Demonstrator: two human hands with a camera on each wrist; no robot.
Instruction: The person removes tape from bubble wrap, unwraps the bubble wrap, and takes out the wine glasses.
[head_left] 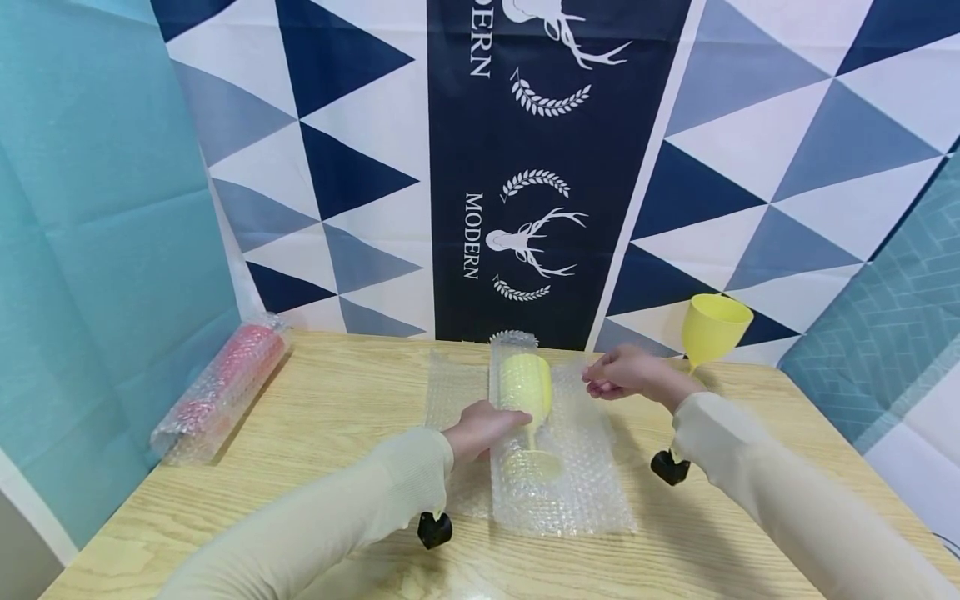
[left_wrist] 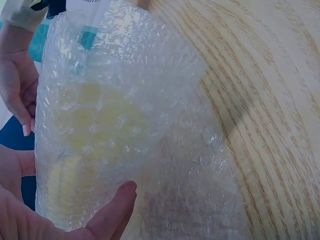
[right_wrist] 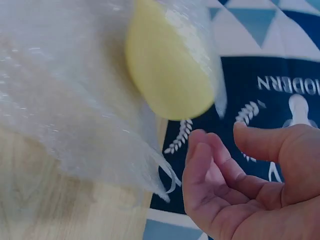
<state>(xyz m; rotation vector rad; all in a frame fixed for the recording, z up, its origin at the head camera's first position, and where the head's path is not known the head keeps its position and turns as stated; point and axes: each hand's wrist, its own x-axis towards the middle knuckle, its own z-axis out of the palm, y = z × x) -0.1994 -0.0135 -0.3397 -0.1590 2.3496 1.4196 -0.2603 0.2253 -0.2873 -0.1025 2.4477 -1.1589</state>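
Well, the left hand (head_left: pixel 486 425) grips a yellow goblet (head_left: pixel 525 385) through bubble wrap (head_left: pixel 592 479), near the middle of the counter (head_left: pixel 337 408). Its thumb lies across the plastic, and the left wrist view shows its other fingers partly hidden behind the wrap's edge. The goblet's bowl points towards the backdrop (head_left: pixel 360 183) and its foot towards the person. One layer of wrap is folded up over it, though part of the bowl shows bare on the right; the rest of the sheet spreads out on both sides.

The right hand (head_left: pixel 626 372) holds nothing. It hangs just beside the bowl, fingers loosely bent and thumb apart from them, near the wrap's right-hand part.

Behind that wrist, a second goblet (head_left: pixel 714 329), yellow too, stands upright at the back right. At the far left, well apart from both hands, a red bundle (head_left: pixel 225 379) lies slantwise, rolled in bubble wrap. Triangles cover the backdrop on either side of a dark band with deer heads. A black device (head_left: pixel 435 530) hangs under the left sleeve (head_left: pixel 352 500).
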